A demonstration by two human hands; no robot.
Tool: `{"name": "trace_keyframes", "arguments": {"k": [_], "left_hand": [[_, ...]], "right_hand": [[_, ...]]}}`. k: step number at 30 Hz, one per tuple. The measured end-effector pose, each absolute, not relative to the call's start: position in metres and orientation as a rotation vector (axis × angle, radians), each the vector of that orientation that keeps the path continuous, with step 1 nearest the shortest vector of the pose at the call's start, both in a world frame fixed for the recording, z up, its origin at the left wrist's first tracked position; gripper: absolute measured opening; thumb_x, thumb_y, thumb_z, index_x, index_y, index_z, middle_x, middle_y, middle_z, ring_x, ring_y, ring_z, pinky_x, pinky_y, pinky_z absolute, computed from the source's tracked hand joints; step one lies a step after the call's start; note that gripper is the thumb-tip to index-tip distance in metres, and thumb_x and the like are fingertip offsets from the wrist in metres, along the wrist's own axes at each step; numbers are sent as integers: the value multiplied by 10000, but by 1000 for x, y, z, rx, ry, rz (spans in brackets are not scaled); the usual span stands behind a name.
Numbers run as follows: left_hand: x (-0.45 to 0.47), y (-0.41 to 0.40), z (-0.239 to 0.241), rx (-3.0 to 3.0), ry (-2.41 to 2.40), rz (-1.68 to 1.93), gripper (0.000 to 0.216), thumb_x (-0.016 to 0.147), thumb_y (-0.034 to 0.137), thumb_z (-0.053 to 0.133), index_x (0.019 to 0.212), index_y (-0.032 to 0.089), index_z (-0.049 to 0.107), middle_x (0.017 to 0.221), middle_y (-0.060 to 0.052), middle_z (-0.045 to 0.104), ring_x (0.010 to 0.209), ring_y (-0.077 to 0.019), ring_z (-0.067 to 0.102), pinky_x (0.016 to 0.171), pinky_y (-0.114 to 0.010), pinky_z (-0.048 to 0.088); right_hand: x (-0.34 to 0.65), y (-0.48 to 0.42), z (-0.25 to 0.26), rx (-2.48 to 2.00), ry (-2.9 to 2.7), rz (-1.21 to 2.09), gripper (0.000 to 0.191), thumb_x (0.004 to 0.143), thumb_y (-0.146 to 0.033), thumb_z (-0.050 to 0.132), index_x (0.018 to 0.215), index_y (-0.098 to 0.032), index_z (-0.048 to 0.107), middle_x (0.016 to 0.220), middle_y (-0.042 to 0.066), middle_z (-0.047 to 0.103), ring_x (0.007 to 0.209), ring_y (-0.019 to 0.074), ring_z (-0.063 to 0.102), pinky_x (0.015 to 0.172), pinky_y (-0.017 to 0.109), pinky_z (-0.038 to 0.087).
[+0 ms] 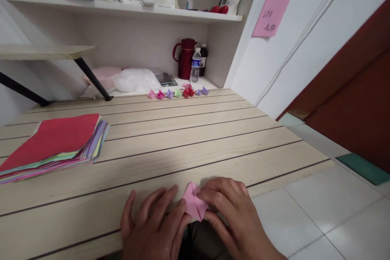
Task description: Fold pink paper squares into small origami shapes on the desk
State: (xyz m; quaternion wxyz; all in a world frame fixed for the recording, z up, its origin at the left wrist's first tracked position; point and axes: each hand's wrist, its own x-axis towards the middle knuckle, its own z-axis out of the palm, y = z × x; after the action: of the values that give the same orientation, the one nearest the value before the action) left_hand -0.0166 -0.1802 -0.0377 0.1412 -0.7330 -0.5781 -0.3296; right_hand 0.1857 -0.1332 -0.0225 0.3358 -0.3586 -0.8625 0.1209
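Note:
A small piece of folded pink origami paper (192, 202) is at the table's front edge, with creases running across its face. My left hand (155, 223) grips its left corner between thumb and index finger, while the other fingers spread over the tabletop. On the opposite side, my right hand (230, 211) pinches the paper, fingertips on top and thumb at the lower edge. Part of the paper's right side is hidden under those fingers.
To the left lies a stack of coloured paper (57, 138), red sheet on top. Small folded paper pieces (178, 93) line the table's back edge. Behind them stand a red jug (185, 59) and a water bottle (196, 67). A table-like stand (48, 52) rests at the back left.

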Motion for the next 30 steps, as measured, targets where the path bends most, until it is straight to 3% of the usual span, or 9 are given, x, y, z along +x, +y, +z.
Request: {"name": "trace_keyframes", "arguments": {"k": [2, 5, 12, 19, 30], "left_hand": [[-19, -181, -38, -2150, -1624, -931, 194, 854, 335, 629, 1031, 379, 698, 1128, 93, 750, 974, -182, 682, 1207, -440, 82], [-21, -181, -37, -2170, -1616, -944, 204, 862, 320, 616, 1039, 372, 701, 1134, 83, 749, 981, -184, 686, 1212, -442, 70], [-25, -177, -31, -2214, -1557, -881, 231, 808, 335, 697, 1028, 403, 694, 1104, 131, 749, 944, -149, 685, 1214, -347, 36], [-10, -177, -33, -2083, -1750, -1060, 124, 869, 332, 595, 909, 372, 705, 1014, 72, 770, 931, -198, 668, 1156, -492, 163], [-13, -172, -28, -2112, -1750, -1031, 138, 889, 374, 565, 844, 380, 696, 999, 88, 772, 947, -216, 650, 1125, -506, 182]], "right_hand": [[191, -133, -23, -887, -2319, 270, 308, 949, -152, 546, 1235, -264, 561, 1118, 52, 601, 1023, 224, 528, 827, 380, 352], [194, -132, -25, -872, -2334, 217, 341, 935, -118, 538, 1217, -300, 599, 1132, 54, 577, 1011, 231, 526, 802, 380, 361], [182, -133, -22, -967, -2186, 332, 186, 923, -136, 574, 1003, -284, 654, 1060, 25, 618, 964, 219, 552, 792, 377, 360], [178, -133, -21, -992, -2159, 369, 172, 908, -95, 575, 937, -258, 622, 1059, 20, 641, 980, 215, 563, 806, 379, 348], [188, -131, -19, -960, -2228, 393, 136, 934, -124, 575, 999, -243, 573, 1065, 31, 652, 990, 206, 574, 833, 359, 391]]}}
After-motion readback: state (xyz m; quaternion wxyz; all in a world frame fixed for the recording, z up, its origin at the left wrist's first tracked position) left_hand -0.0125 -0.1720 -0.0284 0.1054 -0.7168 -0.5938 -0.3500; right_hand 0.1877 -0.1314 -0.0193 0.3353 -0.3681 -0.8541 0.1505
